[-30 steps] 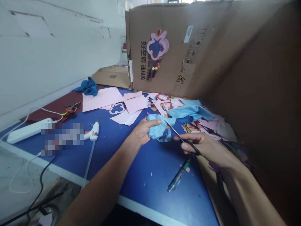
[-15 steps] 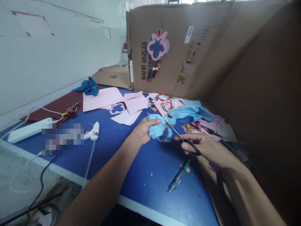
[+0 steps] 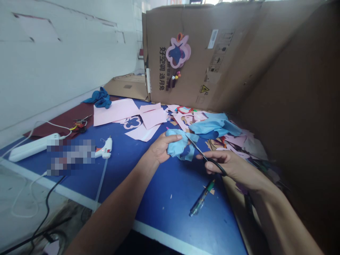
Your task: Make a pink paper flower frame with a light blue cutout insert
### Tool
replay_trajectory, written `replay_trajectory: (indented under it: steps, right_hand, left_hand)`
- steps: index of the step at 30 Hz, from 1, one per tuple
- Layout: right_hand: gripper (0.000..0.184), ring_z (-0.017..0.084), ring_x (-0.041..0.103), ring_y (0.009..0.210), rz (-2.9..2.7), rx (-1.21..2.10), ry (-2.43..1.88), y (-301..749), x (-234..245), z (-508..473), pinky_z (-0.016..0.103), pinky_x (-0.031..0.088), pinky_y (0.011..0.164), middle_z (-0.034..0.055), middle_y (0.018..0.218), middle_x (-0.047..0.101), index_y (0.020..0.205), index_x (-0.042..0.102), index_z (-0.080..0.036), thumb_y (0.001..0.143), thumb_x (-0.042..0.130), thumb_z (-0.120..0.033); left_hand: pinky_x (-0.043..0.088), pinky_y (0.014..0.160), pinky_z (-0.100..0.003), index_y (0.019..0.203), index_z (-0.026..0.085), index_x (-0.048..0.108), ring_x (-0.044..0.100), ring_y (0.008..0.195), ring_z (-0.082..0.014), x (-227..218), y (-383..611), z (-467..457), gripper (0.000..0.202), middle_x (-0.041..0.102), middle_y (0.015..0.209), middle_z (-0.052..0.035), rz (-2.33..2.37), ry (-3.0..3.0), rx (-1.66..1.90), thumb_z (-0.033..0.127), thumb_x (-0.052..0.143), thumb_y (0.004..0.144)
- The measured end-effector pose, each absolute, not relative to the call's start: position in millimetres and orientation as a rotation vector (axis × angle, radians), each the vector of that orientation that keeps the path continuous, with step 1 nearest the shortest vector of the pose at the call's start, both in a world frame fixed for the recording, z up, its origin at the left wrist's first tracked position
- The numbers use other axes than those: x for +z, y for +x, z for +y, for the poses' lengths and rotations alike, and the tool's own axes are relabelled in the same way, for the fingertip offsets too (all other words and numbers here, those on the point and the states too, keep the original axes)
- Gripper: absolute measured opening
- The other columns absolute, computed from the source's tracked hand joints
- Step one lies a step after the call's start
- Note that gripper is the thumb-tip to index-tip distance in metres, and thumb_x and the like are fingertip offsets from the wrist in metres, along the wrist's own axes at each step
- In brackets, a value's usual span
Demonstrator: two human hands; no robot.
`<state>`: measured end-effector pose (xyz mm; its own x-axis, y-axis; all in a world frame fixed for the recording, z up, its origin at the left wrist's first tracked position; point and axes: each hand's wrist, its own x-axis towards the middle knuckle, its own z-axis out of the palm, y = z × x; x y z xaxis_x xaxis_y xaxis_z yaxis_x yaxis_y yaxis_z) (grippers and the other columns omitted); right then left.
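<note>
My left hand (image 3: 161, 147) pinches a bunched piece of light blue fabric (image 3: 175, 146) above the table, thumb on top. A loose strip of the fabric hangs at its right side. My right hand (image 3: 221, 162) grips black-handled scissors (image 3: 198, 148), fingers through the handles. Their blades point up and left, and the tips meet the fabric's edge near my left thumb. Whether the blades are parted is hard to make out. Below the scissors a pen (image 3: 202, 198) with a green end lies on the blue table (image 3: 159, 219).
Pink paper sheets (image 3: 117, 110) and paper scraps lie at the back. More light blue cloth (image 3: 216, 125) sits behind the scissors. A glue gun (image 3: 106, 148) and a white power strip (image 3: 34, 147) with cords are on the left. A tall cardboard box (image 3: 196, 53) stands behind and right.
The strip of fabric hanging by the scissors has shifted very slightly. Both hands hold nearly the same place.
</note>
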<state>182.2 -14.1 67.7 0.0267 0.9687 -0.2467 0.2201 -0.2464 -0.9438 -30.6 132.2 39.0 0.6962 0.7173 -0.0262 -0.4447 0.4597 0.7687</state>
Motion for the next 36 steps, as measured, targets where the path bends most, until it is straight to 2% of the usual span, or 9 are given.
replay_trajectory:
  steps: [4, 16, 29, 36]
  right_hand:
    - [0.060, 0.019, 0.063, 0.075, -1.253, 1.280, -1.546, 183.1, 67.0, -14.1, 0.032, 0.054, 0.071, 0.0056, 0.081, 0.075, 0.118, 0.088, -0.023, 0.073, 0.095, -0.062]
    - [0.061, 0.018, 0.063, 0.075, -1.277, 1.284, -1.553, 187.1, 65.3, -15.7, 0.029, 0.051, 0.069, 0.0049, 0.080, 0.073, 0.121, 0.088, -0.023, 0.074, 0.095, -0.062]
    - [0.062, 0.016, 0.057, 0.067, -1.287, 1.288, -1.550, 186.2, 69.9, -15.3, 0.030, 0.051, 0.066, 0.0035, 0.073, 0.069, 0.117, 0.089, -0.021, 0.073, 0.095, -0.063]
    - [0.062, 0.016, 0.059, 0.070, -1.270, 1.311, -1.538, 184.9, 68.8, -15.9, 0.029, 0.051, 0.069, 0.0027, 0.075, 0.069, 0.120, 0.087, -0.021, 0.073, 0.095, -0.061]
  left_hand:
    - [0.062, 0.076, -0.030, 0.095, 0.008, 0.080, 0.077, 0.074, -0.0197, 38.8, -30.7, 132.1, 0.028, 0.082, 0.092, -0.0148, 0.361, 0.831, 0.731, 0.021, 0.090, 0.071]
    - [0.064, 0.076, -0.028, 0.094, 0.008, 0.082, 0.079, 0.076, -0.0197, 39.2, -32.7, 133.0, 0.030, 0.083, 0.087, -0.0123, 0.333, 0.838, 0.667, 0.023, 0.092, 0.069]
    - [0.062, 0.069, -0.027, 0.096, 0.007, 0.082, 0.076, 0.069, -0.0190, 42.4, -33.5, 133.0, 0.036, 0.082, 0.087, -0.0151, 0.297, 0.865, 0.648, 0.024, 0.094, 0.067]
    - [0.061, 0.067, -0.027, 0.094, 0.008, 0.081, 0.075, 0.066, -0.0174, 40.1, -34.1, 135.9, 0.031, 0.083, 0.088, -0.0155, 0.290, 0.890, 0.641, 0.025, 0.092, 0.070]
